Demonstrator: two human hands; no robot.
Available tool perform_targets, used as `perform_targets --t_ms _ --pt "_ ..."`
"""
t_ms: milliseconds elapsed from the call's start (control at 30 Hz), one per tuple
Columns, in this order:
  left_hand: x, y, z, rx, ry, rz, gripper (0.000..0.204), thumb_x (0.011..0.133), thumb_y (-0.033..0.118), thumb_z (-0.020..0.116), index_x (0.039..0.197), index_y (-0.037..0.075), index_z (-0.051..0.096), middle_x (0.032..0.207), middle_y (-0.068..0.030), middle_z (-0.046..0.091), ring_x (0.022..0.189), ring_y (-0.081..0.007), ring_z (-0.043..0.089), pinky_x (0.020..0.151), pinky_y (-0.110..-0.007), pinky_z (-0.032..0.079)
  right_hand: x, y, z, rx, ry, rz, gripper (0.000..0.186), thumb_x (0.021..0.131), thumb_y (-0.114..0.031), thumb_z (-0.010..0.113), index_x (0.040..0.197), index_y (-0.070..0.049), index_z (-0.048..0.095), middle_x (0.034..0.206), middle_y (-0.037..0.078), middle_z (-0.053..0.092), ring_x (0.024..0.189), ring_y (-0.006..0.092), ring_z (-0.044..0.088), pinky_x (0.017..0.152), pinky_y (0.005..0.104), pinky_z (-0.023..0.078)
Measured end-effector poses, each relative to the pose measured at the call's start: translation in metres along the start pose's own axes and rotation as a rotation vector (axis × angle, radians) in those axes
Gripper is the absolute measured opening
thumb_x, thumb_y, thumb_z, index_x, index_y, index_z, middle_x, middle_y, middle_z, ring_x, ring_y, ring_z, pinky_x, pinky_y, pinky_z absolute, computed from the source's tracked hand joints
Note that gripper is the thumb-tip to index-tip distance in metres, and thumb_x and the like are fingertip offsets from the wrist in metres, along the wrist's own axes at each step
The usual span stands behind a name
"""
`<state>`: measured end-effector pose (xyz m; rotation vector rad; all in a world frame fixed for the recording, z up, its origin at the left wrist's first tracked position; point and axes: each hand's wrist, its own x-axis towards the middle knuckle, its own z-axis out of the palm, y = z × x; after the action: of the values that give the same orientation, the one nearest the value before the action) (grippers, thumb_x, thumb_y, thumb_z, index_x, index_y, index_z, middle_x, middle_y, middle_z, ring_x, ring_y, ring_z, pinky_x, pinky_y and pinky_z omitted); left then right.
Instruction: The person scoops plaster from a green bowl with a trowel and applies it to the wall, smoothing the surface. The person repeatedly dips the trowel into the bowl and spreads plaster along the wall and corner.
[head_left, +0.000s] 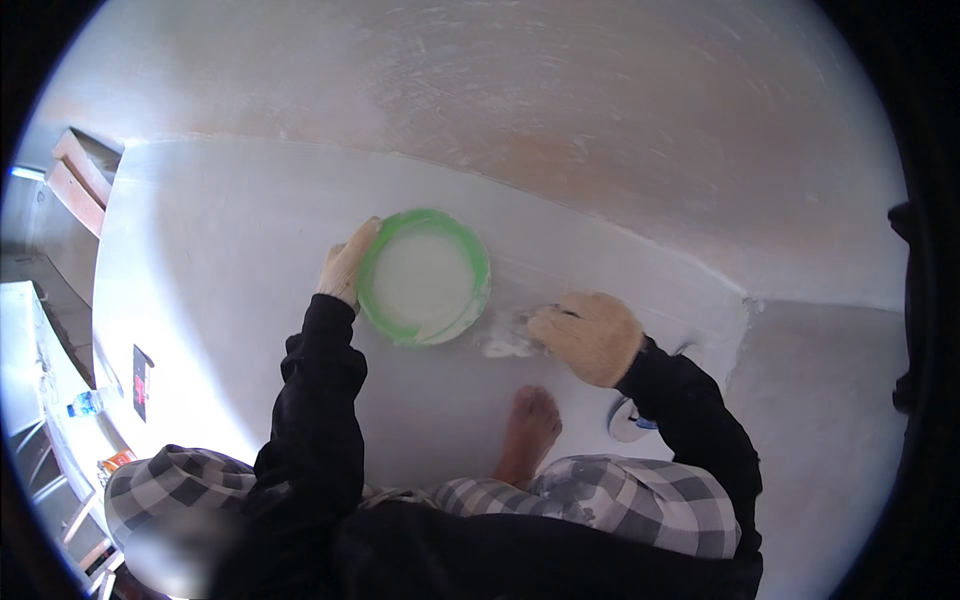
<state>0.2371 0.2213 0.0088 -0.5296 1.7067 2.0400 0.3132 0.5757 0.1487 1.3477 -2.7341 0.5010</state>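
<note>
A round green-rimmed bowl (479, 262) stands out against the pale surface (240, 220) left of centre. Its inside is coated or filled with whitish paste (428, 268). My left hand (346, 264), in a cream knit glove, grips the bowl's left side. To the right, my gloved right hand (590, 338) is closed, with its fingers curled toward the bowl. A small dark bit shows at those fingers, but what they hold is hidden. Just left of them lies a white wet smear (506, 346) on the surface.
My bare foot (532, 420) is below the smear. Beside my right forearm is a round white-and-blue object (630, 420). A plaster-streaked wall (600, 130) rises beyond, meeting a corner at right. At left are a dark flat item (141, 383), a plastic bottle (86, 404) and pinkish boards (78, 190).
</note>
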Motion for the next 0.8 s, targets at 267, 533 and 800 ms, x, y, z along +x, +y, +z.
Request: perform_targets --t_ms 267,533,800 --pt "-0.018 0.035 0.037 0.159 0.104 -0.043 0.070 0.087 0.055 0.069 0.102 -0.013 0.070 0.089 -0.0122 0.072 0.082 -0.0148 0.065 0.073 -0.030 0.052 0.032 0.018 -0.012 -0.071 -0.086 0.200 0.041 0.082 -0.013 0.064 0.122 -0.015 0.063 0.090 0.007 0.068 0.081 0.0284 0.062 0.066 0.0427 0.052" --pt "-0.024 0.047 0.044 0.254 0.129 0.041 0.072 0.084 0.055 0.072 0.101 -0.015 0.069 0.091 -0.0148 0.072 0.082 -0.0176 0.065 0.076 -0.032 0.052 0.023 -0.013 0.020 0.190 -0.169 0.331 0.039 0.087 -0.016 0.064 0.125 -0.011 0.062 0.085 0.013 0.067 0.077 0.0289 0.064 0.064 0.0421 0.053" --pt "0.009 -0.003 0.012 -0.055 0.166 0.154 0.066 0.090 0.058 0.065 0.098 -0.007 0.072 0.089 -0.0065 0.071 0.078 -0.0146 0.062 0.073 -0.033 0.052 -0.014 -0.022 0.006 1.519 0.142 1.167 0.039 0.092 -0.023 0.068 0.122 0.001 0.062 0.091 0.004 0.068 0.081 0.0144 0.066 0.070 0.0303 0.054"
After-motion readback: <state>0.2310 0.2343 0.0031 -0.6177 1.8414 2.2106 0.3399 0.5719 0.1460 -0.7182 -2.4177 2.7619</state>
